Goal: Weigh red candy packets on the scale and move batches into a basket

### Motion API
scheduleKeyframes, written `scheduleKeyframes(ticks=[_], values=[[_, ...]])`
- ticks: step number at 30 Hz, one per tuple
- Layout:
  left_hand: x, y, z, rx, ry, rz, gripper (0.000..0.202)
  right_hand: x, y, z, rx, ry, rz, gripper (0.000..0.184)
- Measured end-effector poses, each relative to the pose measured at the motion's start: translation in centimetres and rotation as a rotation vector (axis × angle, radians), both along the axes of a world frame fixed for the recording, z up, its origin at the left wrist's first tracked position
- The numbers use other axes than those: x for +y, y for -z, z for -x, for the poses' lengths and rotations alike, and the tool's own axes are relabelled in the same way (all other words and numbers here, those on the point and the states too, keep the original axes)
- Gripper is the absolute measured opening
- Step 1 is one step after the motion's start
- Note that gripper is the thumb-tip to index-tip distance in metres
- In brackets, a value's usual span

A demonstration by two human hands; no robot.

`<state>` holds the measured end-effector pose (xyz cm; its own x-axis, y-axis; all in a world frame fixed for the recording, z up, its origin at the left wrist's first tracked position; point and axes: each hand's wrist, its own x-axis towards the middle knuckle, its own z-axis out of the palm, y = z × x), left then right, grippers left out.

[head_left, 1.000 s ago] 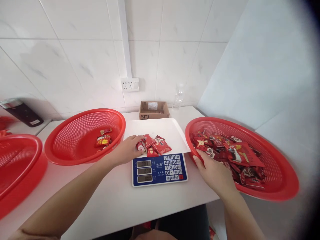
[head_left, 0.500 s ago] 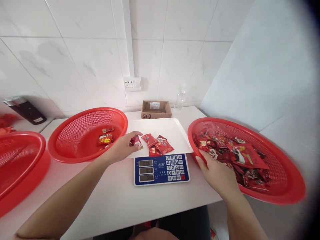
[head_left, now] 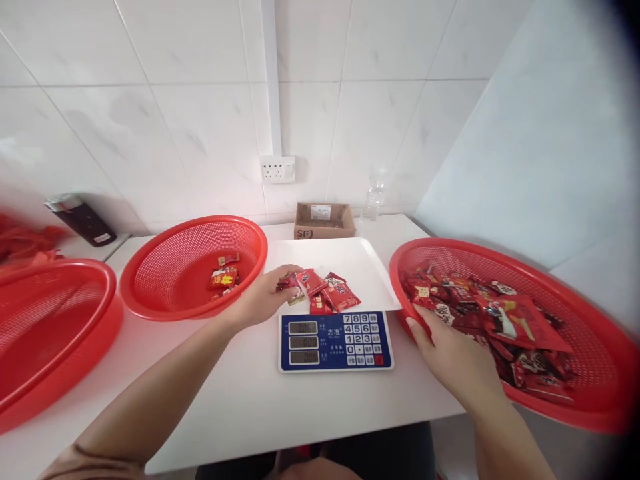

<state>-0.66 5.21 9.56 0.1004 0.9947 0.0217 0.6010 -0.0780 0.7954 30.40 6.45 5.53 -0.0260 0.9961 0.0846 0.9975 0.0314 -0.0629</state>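
My left hand (head_left: 267, 293) is over the left side of the scale's white tray (head_left: 373, 267), fingers closed on a small red snack packet (head_left: 294, 292). Touching that packet is a small pile of red snack packets (head_left: 333, 293) on the tray. Below the tray, the scale's blue panel (head_left: 336, 341) shows lit digits and a keypad. My right hand (head_left: 455, 353) grips the near-left rim of the right red basket (head_left: 607, 363), its fingertips hidden inside. Many red packets (head_left: 520, 320) fill much of this basket.
A red basket (head_left: 165, 253) with a few packets stands left of the scale, and another red basket (head_left: 75, 360) is farther left. Behind are a cardboard box (head_left: 325, 230), a clear bottle (head_left: 374, 200) and a dark flask (head_left: 85, 220).
The view has swung slightly left, so everything sits farther right. My left hand has brought its packet a little closer to the pile. My right hand stays at the basket rim.
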Motion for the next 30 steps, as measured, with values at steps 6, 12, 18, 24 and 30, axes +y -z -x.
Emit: scheduleKeyframes(ticks=[6, 12, 18, 24, 30], values=[[0.02, 0.38, 0.10, -0.036, -0.010, 0.007, 0.037, 0.09, -0.14, 0.05, 0.009, 0.009, 0.036, 0.049], [-0.01, 0.35, -0.07, -0.096, -0.009, 0.030, 0.033, 0.01, -0.71, 0.43, 0.023, 0.032, 0.098, 0.051], [-0.25, -0.13, -0.16, -0.114, -0.043, 0.014, 0.028, -0.08, -0.76, 0.46, 0.009, 0.026, 0.088, 0.051], [-0.28, -0.15, -0.06, -0.133, -0.085, -0.011, 0.028, -0.03, -0.46, 0.28, 0.002, 0.019, 0.053, 0.049], [0.14, 0.41, 0.12, -0.266, -0.099, 0.005, 0.038, -0.12, -0.68, 0.43, 0.000, 0.025, 0.063, 0.048]])
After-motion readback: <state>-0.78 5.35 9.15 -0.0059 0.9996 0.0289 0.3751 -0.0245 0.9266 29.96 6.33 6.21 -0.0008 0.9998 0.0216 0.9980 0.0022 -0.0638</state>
